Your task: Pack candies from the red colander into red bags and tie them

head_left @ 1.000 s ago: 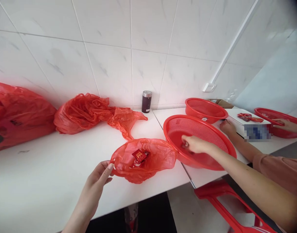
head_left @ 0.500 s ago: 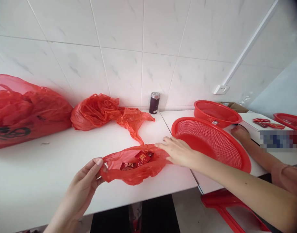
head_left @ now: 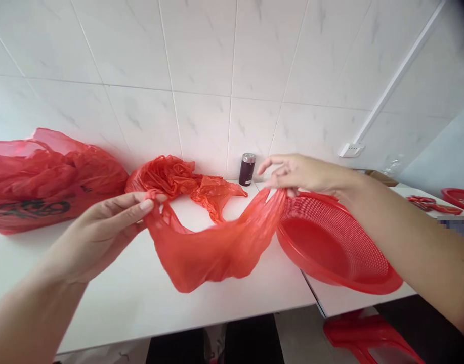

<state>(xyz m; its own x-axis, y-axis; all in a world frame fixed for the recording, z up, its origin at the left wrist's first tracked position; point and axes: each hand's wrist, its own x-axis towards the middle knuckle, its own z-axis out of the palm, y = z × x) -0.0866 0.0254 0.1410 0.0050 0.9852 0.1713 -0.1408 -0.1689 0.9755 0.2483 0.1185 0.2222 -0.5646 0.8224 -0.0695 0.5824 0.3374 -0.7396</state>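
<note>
A red plastic bag [head_left: 216,253] hangs between my two hands, its bottom sagging just above the white table. My left hand [head_left: 106,222] pinches the bag's left handle between thumb and fingers. My right hand [head_left: 292,174] grips the right handle, gathered and stretched upward, with the index finger extended. What lies inside the bag is hidden by its near side. Right of the bag is a red perforated basket [head_left: 330,247], partly behind my right forearm.
A large full red bag [head_left: 57,187] and a crumpled red bag [head_left: 159,177] lie along the wall at left. A dark tumbler [head_left: 247,169] stands at the back. Red packets [head_left: 432,203] lie at far right. A red stool [head_left: 368,336] is below the table [head_left: 114,308].
Both hands have raised the bag by its handles, and it now hangs rather than lying open on the table. The packets inside are no longer visible. The other person's arm has left view.
</note>
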